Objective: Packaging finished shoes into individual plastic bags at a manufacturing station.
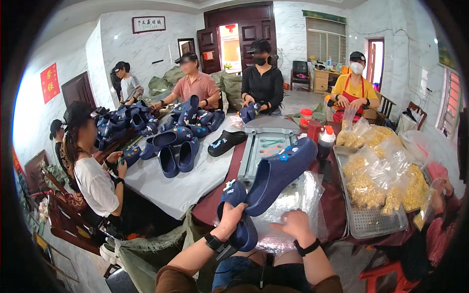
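"Where are the clogs?"
"The left hand (231,218) is closed around the lower clog (245,235); the upper clog (288,172) slants above the table, heel beside those fingers. Whether the hand bears it too, one cannot tell."
"And the right hand (294,226)?"
"Loosely curled, holding nothing, over clear film (311,191)."
"How is that hold best kept?"
"Probably firm on the foam, off the charms (283,157), the right hand steadying the upper clog."
"And around?"
"A grey stand (248,149) ahead; red cloth (207,211); more clogs (189,167) on a white sheet (195,193), left; bags (366,188) of yellow bits on a tray (372,225), right. Beyond, co-workers (194,89), marbled walls (117,46), dark doors (249,33)."
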`<state>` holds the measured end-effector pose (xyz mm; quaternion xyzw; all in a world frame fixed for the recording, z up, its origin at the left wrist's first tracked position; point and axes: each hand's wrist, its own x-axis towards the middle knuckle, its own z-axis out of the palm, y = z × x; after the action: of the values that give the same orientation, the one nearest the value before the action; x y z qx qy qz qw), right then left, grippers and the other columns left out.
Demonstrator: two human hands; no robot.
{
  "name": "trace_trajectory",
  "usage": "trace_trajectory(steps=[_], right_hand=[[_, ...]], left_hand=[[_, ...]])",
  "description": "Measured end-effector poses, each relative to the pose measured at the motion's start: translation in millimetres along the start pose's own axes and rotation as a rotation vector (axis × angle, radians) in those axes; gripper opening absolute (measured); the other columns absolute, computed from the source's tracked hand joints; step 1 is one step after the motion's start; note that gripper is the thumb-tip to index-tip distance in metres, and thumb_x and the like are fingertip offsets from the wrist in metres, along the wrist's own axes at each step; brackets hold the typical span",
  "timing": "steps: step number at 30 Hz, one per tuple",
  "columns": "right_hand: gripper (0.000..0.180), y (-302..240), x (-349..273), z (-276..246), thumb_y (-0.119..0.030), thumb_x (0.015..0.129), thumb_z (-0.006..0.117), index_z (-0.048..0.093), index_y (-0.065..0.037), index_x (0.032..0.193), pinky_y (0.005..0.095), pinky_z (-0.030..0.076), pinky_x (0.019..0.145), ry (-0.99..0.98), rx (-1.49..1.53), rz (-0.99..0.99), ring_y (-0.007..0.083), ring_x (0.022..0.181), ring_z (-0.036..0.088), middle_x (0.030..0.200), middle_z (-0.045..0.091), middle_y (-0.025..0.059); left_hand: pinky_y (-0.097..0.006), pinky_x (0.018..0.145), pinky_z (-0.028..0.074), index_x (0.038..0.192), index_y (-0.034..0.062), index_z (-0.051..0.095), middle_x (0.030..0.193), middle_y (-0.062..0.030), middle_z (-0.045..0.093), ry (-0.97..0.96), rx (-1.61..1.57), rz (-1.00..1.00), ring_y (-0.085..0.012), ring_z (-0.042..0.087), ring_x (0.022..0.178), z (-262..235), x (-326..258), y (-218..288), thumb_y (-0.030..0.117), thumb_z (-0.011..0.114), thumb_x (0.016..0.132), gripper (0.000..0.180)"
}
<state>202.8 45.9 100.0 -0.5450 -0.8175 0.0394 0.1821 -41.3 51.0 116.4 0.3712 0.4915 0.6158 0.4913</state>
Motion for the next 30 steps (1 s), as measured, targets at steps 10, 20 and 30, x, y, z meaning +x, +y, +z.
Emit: trace_trajectory(steps=[10, 20, 30], right_hand=[[0.038, 13, -63, -3, -0.035, 0.083, 0.076, 0.072, -0.005, 0.105, 0.0472, 0.054, 0.078, 0.330, -0.028, 0.498, 0.0386, 0.093, 0.068, 0.100, 0.069, 0.0188], [0.103, -35, -44, 2, -0.044, 0.086, 0.077, 0.023, 0.012, 0.153, 0.0456, 0.054, 0.068, 0.351, 0.199, 0.555, 0.0353, 0.073, 0.069, 0.085, 0.069, 0.0167], [0.074, 3, -64, 3, -0.019, 0.089, 0.060, 0.032, 0.002, 0.155, 0.0524, 0.053, 0.063, 0.426, 0.150, 0.440, 0.0450, 0.067, 0.067, 0.073, 0.067, 0.0258]], left_hand=[[-0.045, 0.084, 0.054, 0.107, -0.0193, 0.057, 0.095, -0.0331, 0.068, -0.093, 0.663, 0.134, -0.0453, 0.069, 0.091, 6, -5, -73, 0.037, 0.077, 0.079, 0.066], [-0.046, 0.077, 0.054, 0.096, -0.0100, 0.066, 0.090, -0.0283, 0.069, -0.438, 0.853, 0.159, -0.0423, 0.070, 0.085, -19, -44, -52, 0.047, 0.078, 0.085, 0.059], [-0.033, 0.062, 0.053, 0.116, -0.0053, 0.063, 0.091, -0.0118, 0.070, -0.416, 0.461, 0.084, -0.0180, 0.067, 0.071, -14, -52, -8, 0.022, 0.070, 0.096, 0.035]])
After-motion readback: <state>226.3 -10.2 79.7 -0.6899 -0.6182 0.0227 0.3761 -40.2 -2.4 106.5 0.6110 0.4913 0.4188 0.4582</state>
